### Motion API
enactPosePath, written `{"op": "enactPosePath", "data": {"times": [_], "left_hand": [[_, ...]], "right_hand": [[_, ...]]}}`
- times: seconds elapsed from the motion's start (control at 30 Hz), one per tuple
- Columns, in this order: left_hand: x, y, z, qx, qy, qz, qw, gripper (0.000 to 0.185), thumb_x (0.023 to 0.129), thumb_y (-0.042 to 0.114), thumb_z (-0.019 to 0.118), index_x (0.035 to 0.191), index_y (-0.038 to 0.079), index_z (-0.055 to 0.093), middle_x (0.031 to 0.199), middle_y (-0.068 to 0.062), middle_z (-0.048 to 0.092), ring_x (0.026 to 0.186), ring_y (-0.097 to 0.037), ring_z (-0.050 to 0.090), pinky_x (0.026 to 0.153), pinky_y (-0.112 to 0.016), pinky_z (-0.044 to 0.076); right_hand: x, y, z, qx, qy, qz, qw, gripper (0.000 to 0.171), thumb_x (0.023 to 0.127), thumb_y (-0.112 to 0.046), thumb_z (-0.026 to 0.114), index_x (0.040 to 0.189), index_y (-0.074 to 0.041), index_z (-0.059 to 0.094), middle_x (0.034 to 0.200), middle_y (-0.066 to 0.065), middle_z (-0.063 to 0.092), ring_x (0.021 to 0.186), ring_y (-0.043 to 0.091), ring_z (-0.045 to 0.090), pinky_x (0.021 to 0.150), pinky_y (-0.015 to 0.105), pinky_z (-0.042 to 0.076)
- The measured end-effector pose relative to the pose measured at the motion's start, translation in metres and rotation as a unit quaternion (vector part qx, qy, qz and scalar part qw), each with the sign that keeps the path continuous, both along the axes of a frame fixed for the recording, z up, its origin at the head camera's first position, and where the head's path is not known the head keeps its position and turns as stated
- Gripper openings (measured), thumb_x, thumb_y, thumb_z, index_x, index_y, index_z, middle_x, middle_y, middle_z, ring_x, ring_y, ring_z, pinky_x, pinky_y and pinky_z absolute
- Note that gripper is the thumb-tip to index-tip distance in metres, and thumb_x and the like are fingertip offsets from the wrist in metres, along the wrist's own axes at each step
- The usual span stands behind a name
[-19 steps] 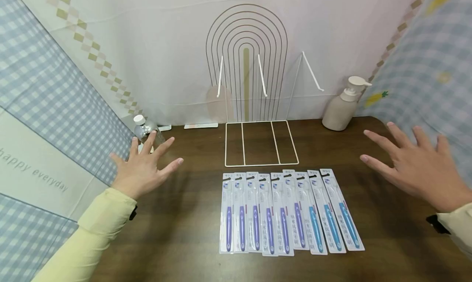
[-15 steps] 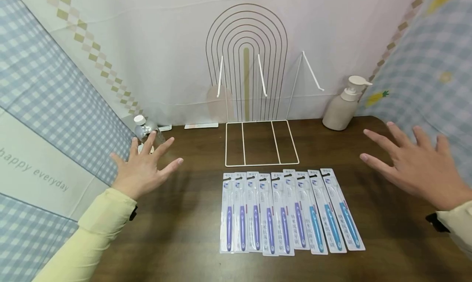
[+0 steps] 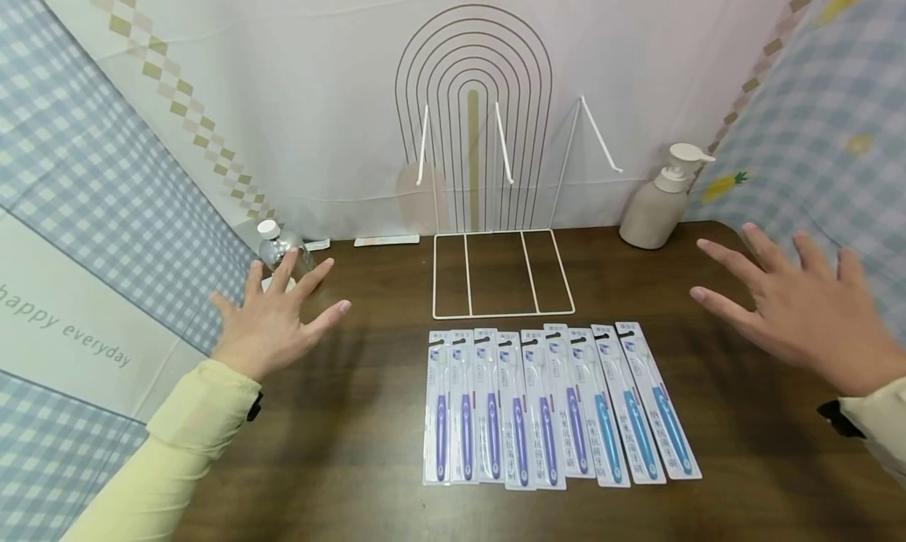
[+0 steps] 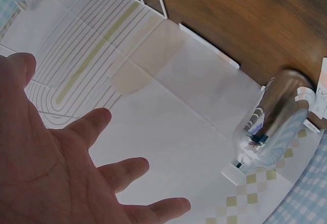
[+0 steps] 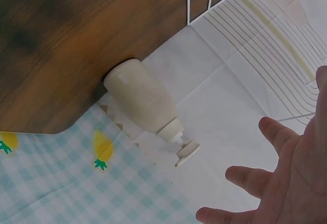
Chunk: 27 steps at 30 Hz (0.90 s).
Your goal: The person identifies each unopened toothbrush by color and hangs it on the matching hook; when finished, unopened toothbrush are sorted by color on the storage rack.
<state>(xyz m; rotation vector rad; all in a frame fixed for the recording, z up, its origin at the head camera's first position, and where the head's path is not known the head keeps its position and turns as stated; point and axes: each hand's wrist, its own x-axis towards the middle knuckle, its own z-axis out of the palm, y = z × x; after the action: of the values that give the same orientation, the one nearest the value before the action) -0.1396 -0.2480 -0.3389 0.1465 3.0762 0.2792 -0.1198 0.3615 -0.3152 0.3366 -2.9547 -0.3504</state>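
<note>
Both hands hover over the table with fingers spread, holding nothing. My left hand (image 3: 272, 322) is at the left, its fingertips overlapping a clear bottle with a white cap (image 3: 269, 230) in the head view. At the right, my right hand (image 3: 807, 314) is nearest to a beige pump bottle (image 3: 651, 212). Between the hands lies a row of several packaged toothbrushes, those at the left with purple handles (image 3: 493, 436) and those at the right with blue handles (image 3: 638, 436). Behind them stands a white wire rack (image 3: 502, 316) with three prongs angled forward.
White flat strips (image 3: 386, 241) lie along the back edge of the brown table (image 3: 354, 479). A white cloth with printed arches (image 3: 340, 133) hangs behind, and checked cloth (image 3: 92, 133) borders both sides. The left wrist view also shows the clear bottle (image 4: 276, 117).
Almost nothing differs. The whole head view has shifted very slightly, and both hands stay spread in about the same places.
</note>
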Motion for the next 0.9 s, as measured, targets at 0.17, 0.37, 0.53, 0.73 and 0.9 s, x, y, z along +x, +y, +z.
{"op": "enactPosePath", "data": {"times": [0.17,0.37,0.53,0.73,0.9], "left_hand": [[-0.002,0.0,0.001,0.001,0.014,-0.003,0.9999,0.086,0.095,0.086,0.036,0.168,0.042,0.026,0.177,-0.014,0.01,0.153,-0.063,0.004,0.094,-0.096,-0.004],[-0.004,0.005,0.003,0.001,0.017,-0.007,0.9998,0.086,0.094,0.087,0.036,0.167,0.042,0.027,0.177,-0.014,0.009,0.154,-0.062,0.003,0.094,-0.096,-0.003],[-0.007,0.013,0.005,0.01,0.027,-0.024,0.9993,0.084,0.096,0.084,0.038,0.167,0.041,0.028,0.176,-0.015,0.01,0.154,-0.061,0.006,0.095,-0.096,-0.002],[-0.025,0.029,-0.021,0.042,0.014,-0.064,0.997,0.079,0.101,0.077,0.038,0.168,0.038,0.027,0.176,-0.008,0.016,0.155,-0.058,0.012,0.109,-0.087,-0.001],[-0.047,0.047,-0.054,0.14,-0.013,-0.109,0.984,0.07,0.106,0.062,0.049,0.166,0.028,0.036,0.168,-0.01,0.037,0.149,-0.05,0.036,0.119,-0.072,0.02]], "right_hand": [[0.001,0.0,-0.001,0.007,0.001,0.008,1.0,0.086,0.102,-0.055,0.059,0.171,-0.033,0.013,0.166,0.029,0.03,0.119,0.064,0.04,0.069,0.063,0.037],[0.003,0.001,-0.002,0.033,0.018,0.04,0.999,0.086,0.102,-0.036,0.063,0.171,-0.032,0.012,0.165,0.031,0.03,0.117,0.066,0.041,0.067,0.065,0.039],[-0.002,0.0,0.002,0.04,0.012,0.041,0.998,0.084,0.103,-0.034,0.06,0.171,-0.032,0.011,0.166,0.03,0.028,0.114,0.066,0.043,0.062,0.059,0.039],[-0.022,0.005,-0.022,-0.049,-0.033,0.05,0.997,0.072,0.107,-0.052,0.055,0.168,-0.025,0.028,0.162,0.033,0.032,0.122,0.068,0.045,0.081,0.075,0.044],[-0.039,0.018,-0.081,-0.227,-0.12,0.101,0.961,0.058,0.11,-0.037,0.058,0.16,-0.013,0.045,0.145,0.033,0.051,0.125,0.054,0.052,0.096,0.073,0.04]]}}
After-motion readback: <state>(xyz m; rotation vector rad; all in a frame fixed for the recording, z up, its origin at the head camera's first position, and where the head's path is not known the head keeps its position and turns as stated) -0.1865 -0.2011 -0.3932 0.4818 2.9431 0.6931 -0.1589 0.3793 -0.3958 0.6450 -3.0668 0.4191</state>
